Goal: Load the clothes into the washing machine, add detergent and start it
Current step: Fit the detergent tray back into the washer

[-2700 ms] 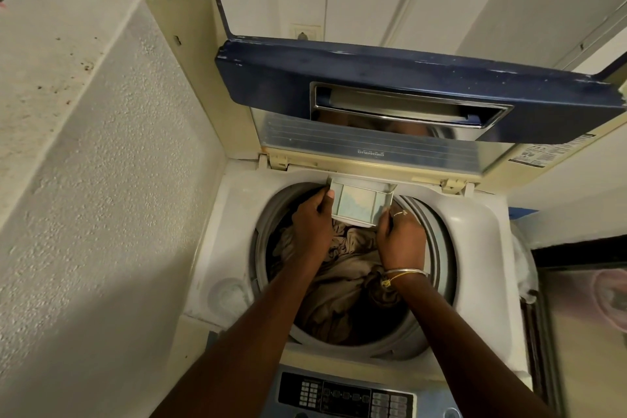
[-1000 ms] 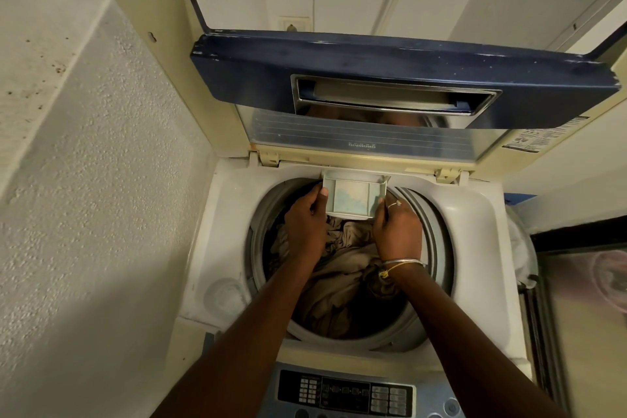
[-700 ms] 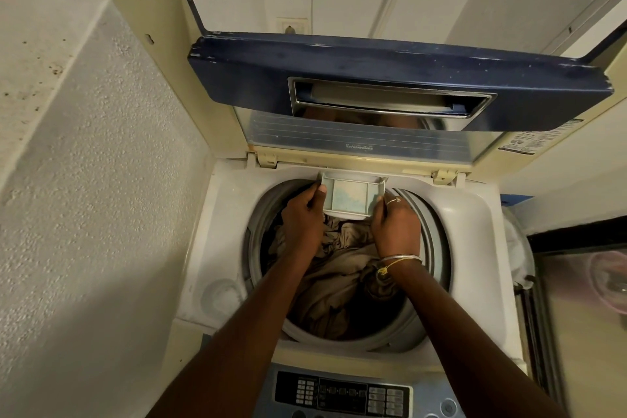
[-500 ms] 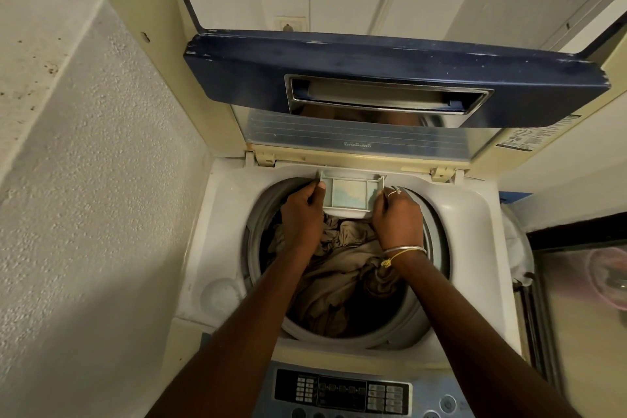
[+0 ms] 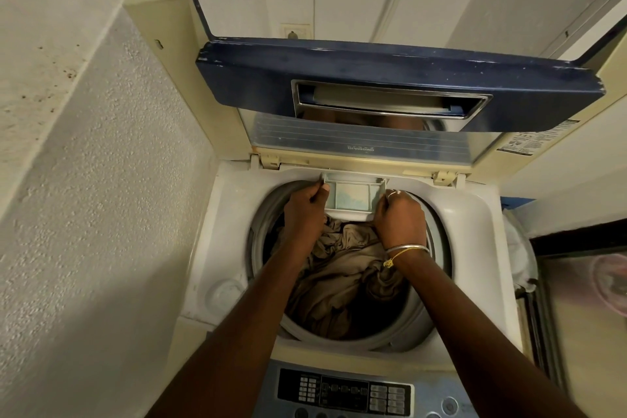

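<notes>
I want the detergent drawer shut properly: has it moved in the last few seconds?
Yes. The detergent drawer has slid rearward, toward the lid hinge, with the left hand and right hand gripping its sides.

Left hand [image 5: 303, 210], right hand [image 5: 400, 217] grip detergent drawer [image 5: 353, 195] sides above clothes [image 5: 339, 268] in drum.

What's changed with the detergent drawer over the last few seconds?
The detergent drawer has slid further back, away from the person, so less of it overhangs the clothes. The left hand and right hand have moved with it, keeping their grip on its sides. The clothes and the raised lid are unchanged.
</notes>
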Action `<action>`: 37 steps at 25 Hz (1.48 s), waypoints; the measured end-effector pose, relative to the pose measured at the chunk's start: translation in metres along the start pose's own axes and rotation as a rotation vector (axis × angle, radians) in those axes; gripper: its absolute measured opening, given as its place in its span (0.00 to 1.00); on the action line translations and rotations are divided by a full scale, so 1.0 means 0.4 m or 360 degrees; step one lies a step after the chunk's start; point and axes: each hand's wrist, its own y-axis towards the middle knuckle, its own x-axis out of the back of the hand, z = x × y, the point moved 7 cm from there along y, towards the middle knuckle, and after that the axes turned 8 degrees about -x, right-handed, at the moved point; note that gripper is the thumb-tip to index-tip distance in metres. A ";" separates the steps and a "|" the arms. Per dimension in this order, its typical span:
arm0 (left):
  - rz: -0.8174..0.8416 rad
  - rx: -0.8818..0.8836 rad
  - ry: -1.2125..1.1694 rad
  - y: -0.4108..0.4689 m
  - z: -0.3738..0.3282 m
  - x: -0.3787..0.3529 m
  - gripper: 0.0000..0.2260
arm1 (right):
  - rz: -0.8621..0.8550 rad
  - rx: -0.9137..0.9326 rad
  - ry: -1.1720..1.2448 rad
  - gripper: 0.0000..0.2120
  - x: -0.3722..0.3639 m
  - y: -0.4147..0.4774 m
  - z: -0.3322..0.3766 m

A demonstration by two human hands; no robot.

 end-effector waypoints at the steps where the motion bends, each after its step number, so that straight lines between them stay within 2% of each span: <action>1: -0.0008 -0.0028 0.0032 -0.003 -0.003 0.000 0.22 | 0.0004 -0.0001 0.0007 0.14 0.000 -0.001 0.000; 5: -0.0031 -0.0114 0.0168 -0.010 -0.011 -0.004 0.21 | -0.0025 0.0018 0.0028 0.14 0.005 -0.004 0.002; 10: -0.0004 -0.0034 0.0071 -0.001 0.001 -0.004 0.20 | -0.0039 -0.0003 0.0034 0.14 0.012 -0.010 0.007; 17: -0.0065 -0.0019 0.0124 0.004 -0.003 0.001 0.21 | -0.0043 -0.0005 0.0071 0.15 0.018 -0.011 0.014; 27: -0.0216 0.0139 -0.0224 0.027 -0.023 0.014 0.06 | 0.0022 -0.0050 0.0128 0.16 0.003 0.026 0.008; 31: -0.0236 0.0173 -0.0344 0.031 -0.039 0.010 0.04 | 0.0014 -0.0094 0.0140 0.14 -0.007 0.059 0.001; 32: -0.0244 0.0177 -0.0418 0.028 -0.033 0.005 0.05 | -0.0005 -0.0098 0.0151 0.13 -0.009 0.059 -0.002; 34: -0.0288 0.0211 -0.0512 0.024 -0.016 0.001 0.11 | -0.0038 -0.0183 0.0224 0.12 -0.016 0.063 -0.022; 37: -0.0373 0.0230 -0.0586 0.017 -0.009 0.005 0.13 | -0.0089 -0.0344 0.0518 0.12 -0.015 0.056 -0.043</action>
